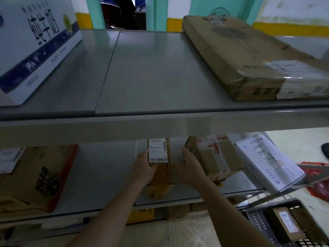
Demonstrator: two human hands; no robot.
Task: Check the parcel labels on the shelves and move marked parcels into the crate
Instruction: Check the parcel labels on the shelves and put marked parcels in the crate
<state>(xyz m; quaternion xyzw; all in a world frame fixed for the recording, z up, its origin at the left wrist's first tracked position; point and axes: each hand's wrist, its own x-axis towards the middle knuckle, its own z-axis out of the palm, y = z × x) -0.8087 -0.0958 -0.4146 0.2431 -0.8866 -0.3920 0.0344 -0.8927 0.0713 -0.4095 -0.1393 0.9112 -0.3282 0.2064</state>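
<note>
On the top shelf (151, 77) a big white and navy carton (35, 45) bears large Chinese characters, and a long flat brown box (236, 57) lies to the right with a blurred label. Below, on the middle shelf (106, 175), I have the small brown parcel (161, 175): narrow, yellow-taped, its white label (158, 150) showing barcodes and "8元". My left hand (144, 168) grips its left edge; my right hand (188, 166) is spread loose beside it. The black crate (284, 221) at lower right holds one labelled parcel.
</note>
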